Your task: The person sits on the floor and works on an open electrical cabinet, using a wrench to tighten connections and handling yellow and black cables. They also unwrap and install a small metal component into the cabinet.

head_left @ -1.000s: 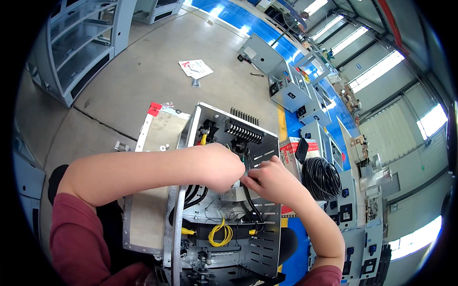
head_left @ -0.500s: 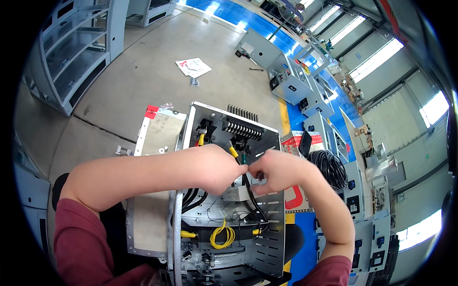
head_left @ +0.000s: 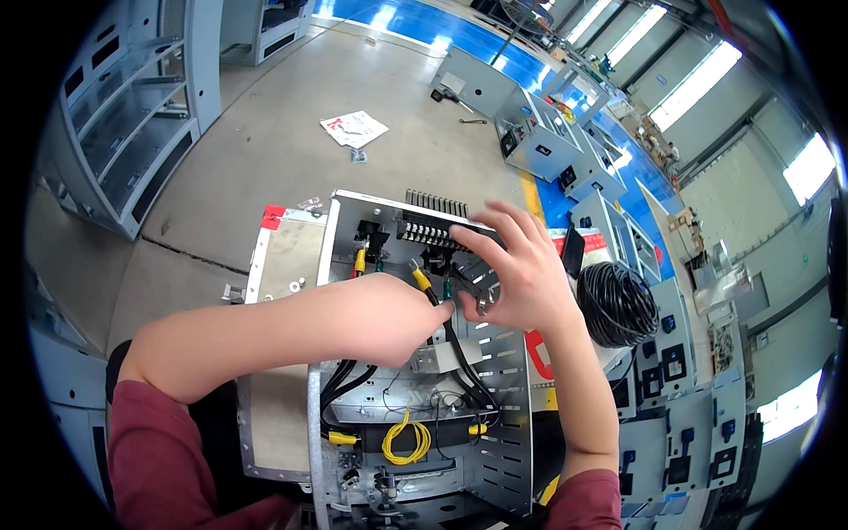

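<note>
Concrete workshop floor holds an open metal enclosure (head_left: 512, 415); inside, left hand (head_left: 389, 314) pinches black cables (head_left: 455, 340), right hand (head_left: 517, 269) grasps pliers (head_left: 473, 287); wiring looks unfinished, terminals loose.

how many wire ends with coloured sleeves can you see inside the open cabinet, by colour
yellow-sleeved wire ends: 4
green-sleeved wire ends: 1
total: 5
The left hand and right hand meet at the upper yellow and green ones; others may be hidden under them.
</note>
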`<state>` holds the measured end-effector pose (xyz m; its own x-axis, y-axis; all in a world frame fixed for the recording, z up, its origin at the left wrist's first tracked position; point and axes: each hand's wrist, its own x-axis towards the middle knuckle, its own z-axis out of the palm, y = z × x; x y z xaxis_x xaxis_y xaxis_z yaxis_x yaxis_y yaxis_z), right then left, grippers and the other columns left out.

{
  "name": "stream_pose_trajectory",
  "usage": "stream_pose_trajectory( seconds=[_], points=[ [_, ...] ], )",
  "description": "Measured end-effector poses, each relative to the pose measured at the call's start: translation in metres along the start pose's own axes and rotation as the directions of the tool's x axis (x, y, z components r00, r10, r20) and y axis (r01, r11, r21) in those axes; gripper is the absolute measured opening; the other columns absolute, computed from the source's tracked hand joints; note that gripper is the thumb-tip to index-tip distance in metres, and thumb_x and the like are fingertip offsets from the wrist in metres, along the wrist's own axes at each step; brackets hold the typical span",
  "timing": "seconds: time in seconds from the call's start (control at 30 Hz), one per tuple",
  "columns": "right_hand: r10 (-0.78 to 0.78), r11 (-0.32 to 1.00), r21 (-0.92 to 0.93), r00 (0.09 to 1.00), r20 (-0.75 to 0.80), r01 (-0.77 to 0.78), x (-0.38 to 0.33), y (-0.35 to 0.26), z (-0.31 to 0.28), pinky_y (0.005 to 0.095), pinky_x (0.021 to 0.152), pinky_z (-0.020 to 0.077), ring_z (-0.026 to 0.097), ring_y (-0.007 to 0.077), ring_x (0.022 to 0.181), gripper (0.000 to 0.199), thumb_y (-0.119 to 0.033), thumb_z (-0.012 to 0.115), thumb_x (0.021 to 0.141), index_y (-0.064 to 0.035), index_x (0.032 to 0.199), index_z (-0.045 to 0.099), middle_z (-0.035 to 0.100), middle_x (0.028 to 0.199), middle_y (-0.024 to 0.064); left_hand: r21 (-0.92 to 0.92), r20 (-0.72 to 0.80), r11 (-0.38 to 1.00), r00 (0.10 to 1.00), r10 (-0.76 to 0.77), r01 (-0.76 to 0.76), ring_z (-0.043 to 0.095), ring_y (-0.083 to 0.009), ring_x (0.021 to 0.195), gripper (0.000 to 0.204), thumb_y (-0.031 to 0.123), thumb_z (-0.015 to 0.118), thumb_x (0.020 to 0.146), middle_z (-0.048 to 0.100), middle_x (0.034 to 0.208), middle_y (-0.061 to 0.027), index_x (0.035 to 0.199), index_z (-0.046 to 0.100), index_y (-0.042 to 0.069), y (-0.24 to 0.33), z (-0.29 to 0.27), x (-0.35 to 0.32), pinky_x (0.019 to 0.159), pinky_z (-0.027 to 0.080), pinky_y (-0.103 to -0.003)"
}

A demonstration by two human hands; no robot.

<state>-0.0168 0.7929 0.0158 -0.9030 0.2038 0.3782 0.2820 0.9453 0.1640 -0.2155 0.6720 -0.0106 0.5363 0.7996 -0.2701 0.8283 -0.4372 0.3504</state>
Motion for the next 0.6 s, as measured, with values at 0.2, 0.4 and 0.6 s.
stream_pose_trajectory(
  seconds=[0.2, 0.4, 0.6],
  points=[
    [0.224, 0.912, 0.307, 0.957, 0.185, -0.272, -0.005, 0.011, 0.014, 0.0487, 0.110, 0.0493, 0.059, 0.0410, 0.131, 0.096, -0.037, 0.088, 0.065, -0.0104, 0.151, 0.053, 0.062, 0.142, 0.0210, 0.001, 0.026, 0.999, 0.999, -0.037, 0.037, 0.069, -0.0355, 0.079, 0.081, 0.000, 0.065, 0.076, 0.066, 0.075, -0.0167, 0.153, 0.042, -0.004, 0.004, -0.003, 0.000, 0.069, 0.055, -0.046],
    [0.257, 0.905, 0.352, 0.966, -0.006, -0.239, 0.006, 0.040, 0.033, 0.0371, 0.073, 0.0604, 0.072, 0.0333, 0.070, 0.049, -0.028, 0.086, 0.068, -0.0045, 0.110, 0.079, 0.075, 0.080, 0.0149, 0.011, -0.009, 1.000, 1.000, -0.016, 0.017, 0.070, -0.0371, 0.082, 0.082, 0.000, 0.064, 0.075, 0.067, 0.077, -0.0191, 0.154, 0.042, -0.004, 0.005, 0.000, 0.002, 0.071, 0.056, -0.047],
    [0.449, 0.762, 0.485, 0.890, 0.083, -0.430, 0.009, 0.050, 0.044, 0.0311, 0.057, 0.0526, 0.060, 0.0226, 0.052, 0.027, -0.019, 0.084, 0.072, -0.0058, 0.096, 0.083, 0.067, 0.062, 0.0119, 0.012, -0.010, 1.000, 1.000, -0.023, 0.023, 0.070, -0.0375, 0.083, 0.081, -0.001, 0.063, 0.075, 0.068, 0.080, -0.0195, 0.154, 0.044, -0.003, 0.006, 0.001, 0.001, 0.072, 0.056, -0.047]
  ],
)
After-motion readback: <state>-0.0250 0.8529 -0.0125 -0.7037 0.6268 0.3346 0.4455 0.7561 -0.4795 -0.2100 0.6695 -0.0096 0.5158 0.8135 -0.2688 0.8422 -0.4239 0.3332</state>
